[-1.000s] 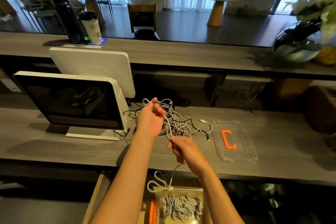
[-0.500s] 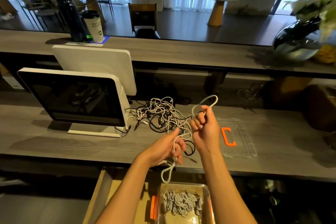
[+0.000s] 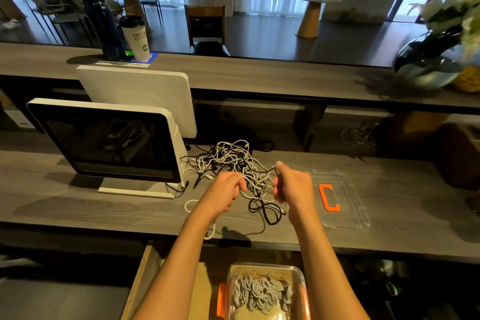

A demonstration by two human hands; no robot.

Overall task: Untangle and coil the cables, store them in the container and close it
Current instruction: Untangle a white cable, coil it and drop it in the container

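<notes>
Two hands [image 3: 259, 189] pinch cable tangle [image 3: 233, 161]; monitor [image 3: 104, 143] left, clear lid [image 3: 345, 200] right.

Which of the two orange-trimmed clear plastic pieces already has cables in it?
The container below the counter edge holds grey coiled cables. The lid on the counter, right of the right hand, holds none.

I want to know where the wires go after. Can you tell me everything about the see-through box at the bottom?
The clear container sits low in the head view, below the front edge of the counter, on a light wooden surface. It looks like transparent plastic, rectangular with rounded corners, and an orange clip shows on its left side. It is open, with no lid on it. Inside lie bundles of coiled grey cables, covering the part of its floor that shows. Neither hand touches it. Its near end is cut off by the picture's edge.
</notes>
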